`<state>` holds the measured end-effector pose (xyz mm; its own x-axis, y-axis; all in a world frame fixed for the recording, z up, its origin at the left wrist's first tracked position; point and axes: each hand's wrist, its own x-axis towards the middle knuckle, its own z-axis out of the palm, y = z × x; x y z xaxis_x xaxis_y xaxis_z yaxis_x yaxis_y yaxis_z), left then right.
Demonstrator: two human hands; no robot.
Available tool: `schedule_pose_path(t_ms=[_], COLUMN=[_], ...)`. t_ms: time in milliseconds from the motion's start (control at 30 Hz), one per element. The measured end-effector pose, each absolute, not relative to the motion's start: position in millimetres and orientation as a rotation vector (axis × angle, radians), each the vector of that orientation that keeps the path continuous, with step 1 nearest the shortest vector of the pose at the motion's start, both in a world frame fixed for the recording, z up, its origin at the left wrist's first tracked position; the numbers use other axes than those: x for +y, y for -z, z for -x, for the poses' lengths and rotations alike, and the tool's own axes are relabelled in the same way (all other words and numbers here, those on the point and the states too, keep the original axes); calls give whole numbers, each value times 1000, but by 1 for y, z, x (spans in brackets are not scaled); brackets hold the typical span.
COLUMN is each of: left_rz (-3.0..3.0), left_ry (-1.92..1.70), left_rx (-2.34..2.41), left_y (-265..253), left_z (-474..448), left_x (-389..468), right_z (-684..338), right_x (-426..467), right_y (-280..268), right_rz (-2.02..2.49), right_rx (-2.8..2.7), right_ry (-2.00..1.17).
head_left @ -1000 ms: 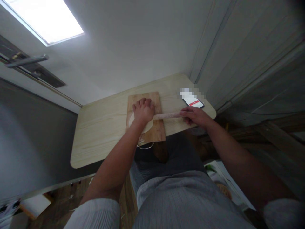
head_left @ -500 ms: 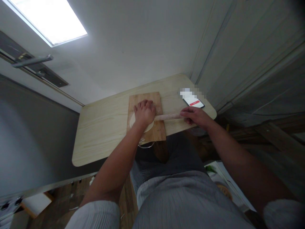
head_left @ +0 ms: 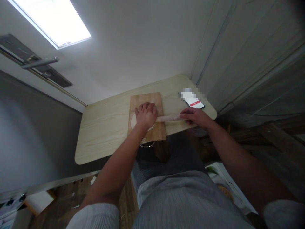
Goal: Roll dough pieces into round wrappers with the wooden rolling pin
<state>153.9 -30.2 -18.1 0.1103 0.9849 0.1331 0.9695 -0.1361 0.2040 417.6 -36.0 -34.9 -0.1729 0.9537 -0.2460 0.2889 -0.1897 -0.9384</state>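
Observation:
A round sheet of pale dough point(head_left: 133, 121) lies on a wooden cutting board point(head_left: 145, 98), partly covered by my left hand point(head_left: 146, 115). That hand rests palm down with its fingers stretched forward and slightly apart. A light, flour-dusted rolling pin point(head_left: 169, 118) runs sideways from beneath my left hand across the board's right edge. Its left end is hidden, so how the palm bears on it cannot be made out. My right hand point(head_left: 194, 116) grips the pin's right end between thumb and fingers, over the front of the table.
The narrow light-wood table point(head_left: 100, 127) stands against a white door with a metal handle point(head_left: 40, 63). A phone point(head_left: 194, 101) with a lit screen lies behind my right hand. A curved metal handle point(head_left: 147, 145) juts out below the board's front edge.
The view has shifted slightly. Both hands keep nearly the same places on the dough and the rolling pin, with the left hand slightly lower over the board.

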Motion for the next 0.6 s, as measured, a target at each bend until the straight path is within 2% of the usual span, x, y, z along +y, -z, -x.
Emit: schedule_pose_path(t_ms=[600], left_rz=[-2341], left_ry=[-367], left_rx=[2079], left_y=[17], left_z=[-160], left_x=[-71], right_z=[-426], right_x=[-39], right_y=[35], right_rz=[1350], right_rx=[-1722], right_ry=[-1423])
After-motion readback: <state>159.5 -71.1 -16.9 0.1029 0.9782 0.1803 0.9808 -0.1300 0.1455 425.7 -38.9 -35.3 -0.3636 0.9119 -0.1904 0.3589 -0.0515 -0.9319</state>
